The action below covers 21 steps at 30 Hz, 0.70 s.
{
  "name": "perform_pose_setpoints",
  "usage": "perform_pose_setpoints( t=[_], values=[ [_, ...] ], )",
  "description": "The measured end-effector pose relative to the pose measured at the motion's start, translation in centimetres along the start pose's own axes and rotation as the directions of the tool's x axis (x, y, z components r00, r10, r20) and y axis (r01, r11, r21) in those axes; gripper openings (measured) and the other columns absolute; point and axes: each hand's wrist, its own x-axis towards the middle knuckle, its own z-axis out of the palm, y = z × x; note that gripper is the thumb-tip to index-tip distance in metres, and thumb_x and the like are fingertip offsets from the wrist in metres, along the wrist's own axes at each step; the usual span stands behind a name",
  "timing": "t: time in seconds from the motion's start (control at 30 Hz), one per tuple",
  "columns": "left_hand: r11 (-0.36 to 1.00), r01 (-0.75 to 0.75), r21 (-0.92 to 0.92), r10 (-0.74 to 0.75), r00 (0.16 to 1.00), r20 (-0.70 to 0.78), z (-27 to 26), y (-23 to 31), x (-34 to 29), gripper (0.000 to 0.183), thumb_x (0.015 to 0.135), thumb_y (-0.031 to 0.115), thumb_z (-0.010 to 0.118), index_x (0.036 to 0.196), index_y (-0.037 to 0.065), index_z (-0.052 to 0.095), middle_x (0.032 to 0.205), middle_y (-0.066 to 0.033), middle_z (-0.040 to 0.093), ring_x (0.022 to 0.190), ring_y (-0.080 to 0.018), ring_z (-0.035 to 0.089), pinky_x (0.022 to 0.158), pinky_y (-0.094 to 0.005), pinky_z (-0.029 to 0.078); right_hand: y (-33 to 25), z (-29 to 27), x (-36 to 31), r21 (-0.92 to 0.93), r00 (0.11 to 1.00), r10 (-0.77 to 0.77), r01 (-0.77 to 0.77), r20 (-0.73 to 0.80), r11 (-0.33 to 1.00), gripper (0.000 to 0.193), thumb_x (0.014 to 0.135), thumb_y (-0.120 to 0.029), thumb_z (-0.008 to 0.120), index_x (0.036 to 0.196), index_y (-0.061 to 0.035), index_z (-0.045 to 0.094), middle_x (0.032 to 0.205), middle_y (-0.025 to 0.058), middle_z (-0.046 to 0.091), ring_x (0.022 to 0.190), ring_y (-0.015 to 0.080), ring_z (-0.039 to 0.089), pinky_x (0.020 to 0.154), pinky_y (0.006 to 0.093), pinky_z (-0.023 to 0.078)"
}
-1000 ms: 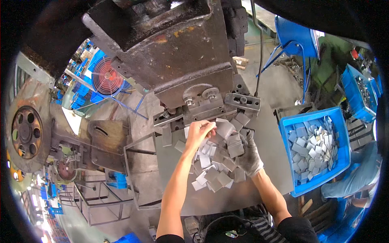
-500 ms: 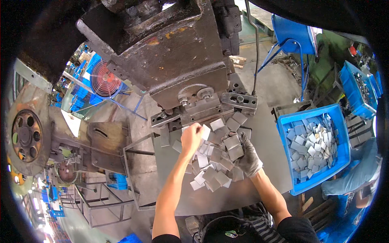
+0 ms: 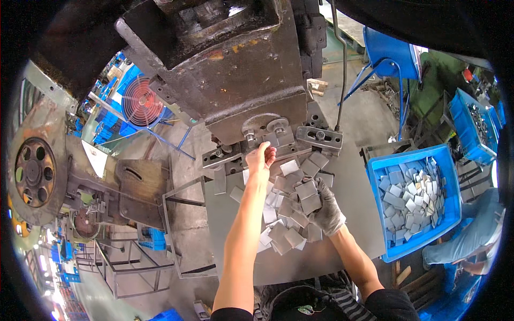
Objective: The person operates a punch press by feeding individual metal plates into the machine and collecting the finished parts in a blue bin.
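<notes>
My bare left hand (image 3: 261, 156) reaches up to the die at the foot of a press (image 3: 251, 96). Its fingers are pinched at the lower edge of a small square metal plate (image 3: 273, 140), which is against the die block. In a grey work glove, my right hand (image 3: 327, 211) grips a few more metal plates (image 3: 308, 196), fanned over one another. Beneath and between both hands lies a loose heap of the same plates (image 3: 286, 235) on a flat metal table (image 3: 342, 257). My left fingers partly hide the plate's lower edge.
A blue bin (image 3: 383, 214) full of metal plates stands right of the table. Bolted clamps (image 3: 319, 137) flank the die. A red-grilled fan (image 3: 143, 100) and a flywheel machine (image 3: 35, 176) are at left. Far right, another person's clothed leg (image 3: 466, 235) shows beside the bin.
My left hand has moved up from over the heap to the die, carrying a plate. The right hand has stayed nearly still with its plates. The view has shifted slightly.
</notes>
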Motion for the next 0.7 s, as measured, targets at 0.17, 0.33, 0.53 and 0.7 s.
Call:
perform_pose_setpoints(
  t=[0.17,0.33,0.53,0.7],
  values=[
    [1.000,-0.013,-0.029,0.011,0.998,-0.066,0.8,-0.3,0.2,0.017,0.072,0.014,0.069,0.073,0.000,0.059,0.063,-0.0100,0.063,0.047,-0.0120,0.058,0.042,-0.0214,0.049,-0.2,0.0,0.0,0.026,1.000,-0.001,0.002,-0.031,1.000,0.033,0.083,-0.035,0.061,0.104,-0.0092,0.056,0.105,0.0129,0.060,0.094,0.0317,0.059,0.083,0.0492,0.050],
    [0.999,-0.017,-0.035,0.015,0.998,-0.062,0.8,-0.4,0.1,0.016,0.073,0.013,0.068,0.073,0.000,0.059,0.064,-0.0100,0.063,0.047,-0.0117,0.057,0.041,-0.0208,0.048,0.0,0.0,0.0,0.002,1.000,-0.012,0.012,0.001,1.000,0.033,0.083,-0.035,0.061,0.104,-0.0099,0.056,0.103,0.0120,0.060,0.094,0.0315,0.059,0.083,0.0508,0.049],
    [0.999,-0.052,-0.005,0.052,0.995,-0.088,0.3,0.0,-0.9,0.014,0.077,0.014,0.064,0.071,0.003,0.058,0.062,-0.0068,0.062,0.043,-0.0089,0.052,0.038,-0.0189,0.042,0.1,-0.4,0.0,-0.013,1.000,-0.018,0.018,-0.019,1.000,0.037,0.082,-0.039,0.061,0.106,-0.0105,0.056,0.102,0.0113,0.061,0.095,0.0309,0.059,0.085,0.0527,0.047],
    [0.691,-0.346,0.635,-0.007,0.874,0.485,-1.6,-0.1,-5.7,0.022,0.081,0.023,0.063,0.091,0.004,0.063,0.070,-0.0029,0.058,0.059,-0.0114,0.054,0.049,-0.0223,0.040,-0.5,0.9,-0.5,0.005,0.999,-0.047,0.047,0.005,0.999,0.035,0.085,-0.041,0.056,0.107,-0.0139,0.056,0.103,0.0066,0.060,0.097,0.0281,0.058,0.083,0.0517,0.049]
  ],
)
